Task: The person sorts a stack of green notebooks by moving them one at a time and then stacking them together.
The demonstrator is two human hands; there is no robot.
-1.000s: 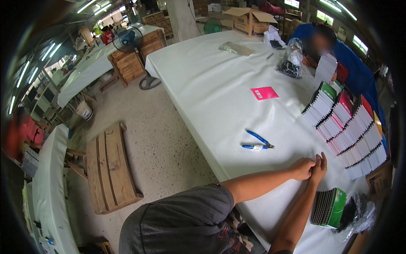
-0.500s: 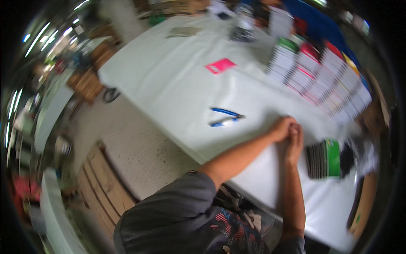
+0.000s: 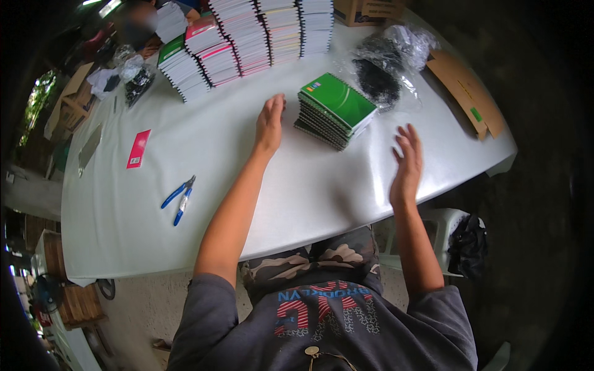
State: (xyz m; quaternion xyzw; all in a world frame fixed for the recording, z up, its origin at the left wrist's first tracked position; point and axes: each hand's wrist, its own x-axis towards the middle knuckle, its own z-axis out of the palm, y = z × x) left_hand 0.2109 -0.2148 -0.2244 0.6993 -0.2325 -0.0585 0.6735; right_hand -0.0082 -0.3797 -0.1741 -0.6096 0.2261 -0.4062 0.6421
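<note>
Shirt: one dark grey cloth T-shirt [image 3: 247, 337], with large red and blue lettering across the chest.
Cutters: one pair of blue-handled metal cutters [image 3: 179, 199], handles spread, a white wrap on one handle, lying on the white-covered table [image 3: 297, 210].
Right hand [image 3: 407, 164]: released, fingers spread, near the green stack's right side.
Left hand [image 3: 271, 123]: released, fingers extended, just beside the stack's left side.
Green stack: one pile of green-covered, black spiral-bound notebooks [image 3: 337, 102], on the table between the hands; small coloured mark on the top cover; number not countable.
Pink item: one flat pink notebook [image 3: 138, 148], one white label, print too small to read.
Bag: one clear plastic bag with black contents [image 3: 378, 80], beyond the stack.
Columns: five tall columns of white-paged spiral-bound notebooks [image 3: 241, 37]; two visible tops, one green, one pink.
Carton: one brown cardboard box [image 3: 368, 11], dark printing on its side.
</note>
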